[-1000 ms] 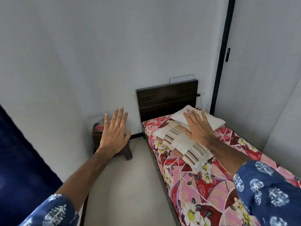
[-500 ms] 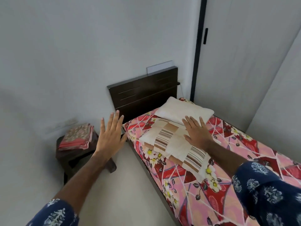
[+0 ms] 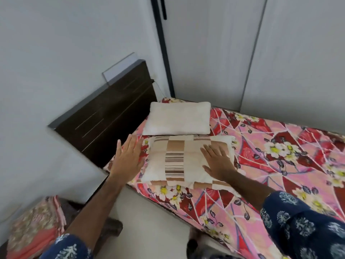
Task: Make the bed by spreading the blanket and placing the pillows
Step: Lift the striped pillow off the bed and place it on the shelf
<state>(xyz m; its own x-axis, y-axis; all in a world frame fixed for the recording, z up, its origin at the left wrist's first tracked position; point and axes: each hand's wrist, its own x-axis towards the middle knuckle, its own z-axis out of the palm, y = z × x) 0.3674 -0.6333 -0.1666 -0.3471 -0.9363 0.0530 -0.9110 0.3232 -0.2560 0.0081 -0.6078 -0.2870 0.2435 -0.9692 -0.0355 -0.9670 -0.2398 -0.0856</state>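
Right hand [image 3: 217, 161] flat, fingers straight and spread, pressing on the cream pillow with brown striped patchwork [image 3: 183, 161] at frame centre. Left hand [image 3: 127, 159] open, fingers straight, at the pillow's 9 o'clock edge; contact unclear. Plain cream pillow [image 3: 177, 118] lies at its 12 o'clock, by the dark wooden headboard [image 3: 104, 116]. Both rest on the pink-red floral blanket [image 3: 280, 156], spread over the bed.

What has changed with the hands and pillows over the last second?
The left hand, earlier held out over the floor beside the bed, has come in to the left end of the striped pillow, fingers straight. Nothing was gripped or released. The right hand stays flat on the striped pillow, and the white pillow still lies by the headboard. The camera has swung toward the bed.
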